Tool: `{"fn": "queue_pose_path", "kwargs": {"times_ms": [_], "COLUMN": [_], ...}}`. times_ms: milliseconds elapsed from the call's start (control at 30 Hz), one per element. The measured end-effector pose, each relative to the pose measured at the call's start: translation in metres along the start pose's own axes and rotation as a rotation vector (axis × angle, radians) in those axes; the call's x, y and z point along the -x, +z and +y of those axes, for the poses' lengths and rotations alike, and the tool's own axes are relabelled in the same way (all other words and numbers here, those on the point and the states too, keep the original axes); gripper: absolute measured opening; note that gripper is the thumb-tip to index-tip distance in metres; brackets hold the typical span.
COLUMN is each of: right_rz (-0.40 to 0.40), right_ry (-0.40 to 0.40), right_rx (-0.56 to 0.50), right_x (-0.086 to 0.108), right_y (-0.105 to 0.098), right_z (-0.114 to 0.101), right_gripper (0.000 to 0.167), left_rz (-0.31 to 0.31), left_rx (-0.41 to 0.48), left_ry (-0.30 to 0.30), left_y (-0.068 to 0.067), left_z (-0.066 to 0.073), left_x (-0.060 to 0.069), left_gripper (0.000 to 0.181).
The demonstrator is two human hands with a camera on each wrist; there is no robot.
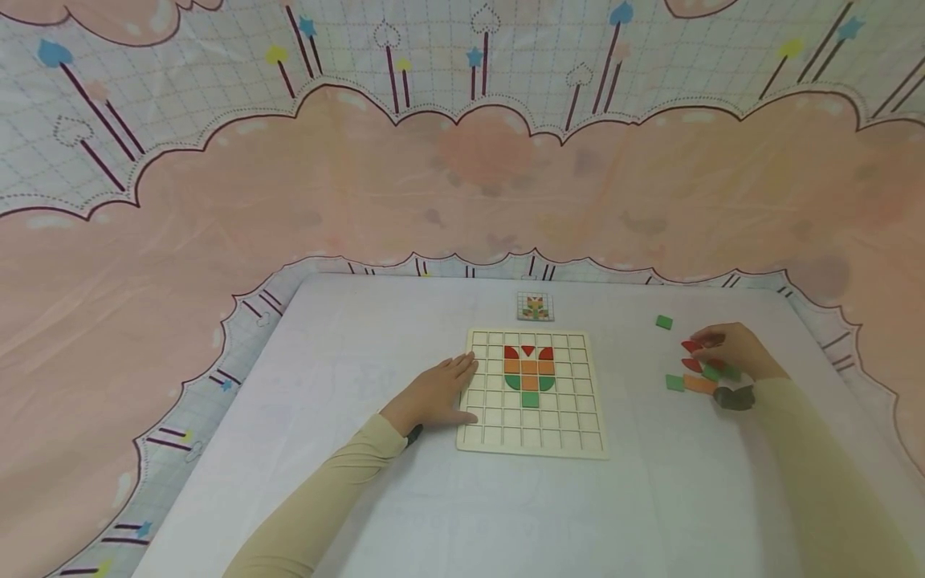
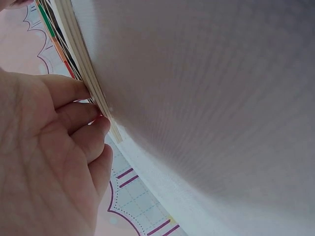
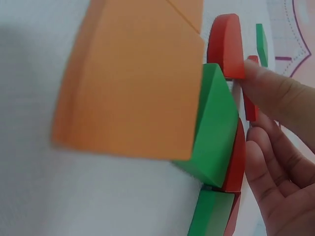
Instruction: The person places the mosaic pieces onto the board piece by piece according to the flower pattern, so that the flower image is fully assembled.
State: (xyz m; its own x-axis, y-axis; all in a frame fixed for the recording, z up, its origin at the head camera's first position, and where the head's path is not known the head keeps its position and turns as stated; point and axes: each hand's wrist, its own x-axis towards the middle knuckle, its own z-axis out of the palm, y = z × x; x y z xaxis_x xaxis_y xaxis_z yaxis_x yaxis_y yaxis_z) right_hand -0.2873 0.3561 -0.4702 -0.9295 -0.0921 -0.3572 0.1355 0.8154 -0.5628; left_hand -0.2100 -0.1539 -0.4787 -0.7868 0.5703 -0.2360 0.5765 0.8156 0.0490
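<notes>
A wooden grid board [image 1: 499, 437] bears red, orange and green pieces set in a tulip shape [image 1: 530, 367]. My left hand [image 1: 438, 391] rests at the board's left edge, fingers on the rim and thumb spread below. In the left wrist view, its fingertips [image 2: 101, 123] touch the board's side. Over at the right, my right hand [image 1: 737, 351] pinches a red curved piece [image 1: 690, 346] between thumb and fingers; the right wrist view shows this red piece [image 3: 251, 88] edge-on. Another red piece [image 1: 691, 365] lies just below, beside green pieces [image 1: 711, 372] partly covered by the hand.
A small pattern card [image 1: 535, 307] lies behind the board, showing a flower on a grid. One green square [image 1: 664, 322] lies apart, behind the loose pieces. Orange pieces [image 1: 699, 384] and a green piece [image 1: 675, 383] lie nearer the front. Patterned cloth [image 1: 506, 193] hangs behind the white table [image 1: 361, 321].
</notes>
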Motion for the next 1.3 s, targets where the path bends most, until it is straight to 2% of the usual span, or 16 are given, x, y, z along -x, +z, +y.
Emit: {"fn": "queue_pose_path", "kwargs": {"times_ms": [200, 633, 1167, 1300], "right_rz": [0.021, -0.025, 0.044, 0.037], "right_ry": [-0.055, 0.01, -0.139, -0.121], "right_rx": [0.026, 0.021, 0.068, 0.049], "right_x": [0.001, -0.001, 0.002, 0.005], "right_y": [0.0, -0.002, 0.001, 0.002], "right_z": [0.0, 0.003, 0.0, -0.012], "right_gripper": [0.048, 0.053, 0.044, 0.044], "left_rz": [0.009, 0.001, 0.011, 0.009], "left_rx": [-0.008, 0.005, 0.009, 0.002], "left_ry": [0.006, 0.0, 0.01, 0.01], "left_y": [0.0, -0.001, -0.002, -0.001], "left_z": [0.0, 0.002, 0.002, 0.001], "left_x": [0.0, 0.002, 0.001, 0.001], "left_gripper": [0.094, 0.095, 0.094, 0.094]}}
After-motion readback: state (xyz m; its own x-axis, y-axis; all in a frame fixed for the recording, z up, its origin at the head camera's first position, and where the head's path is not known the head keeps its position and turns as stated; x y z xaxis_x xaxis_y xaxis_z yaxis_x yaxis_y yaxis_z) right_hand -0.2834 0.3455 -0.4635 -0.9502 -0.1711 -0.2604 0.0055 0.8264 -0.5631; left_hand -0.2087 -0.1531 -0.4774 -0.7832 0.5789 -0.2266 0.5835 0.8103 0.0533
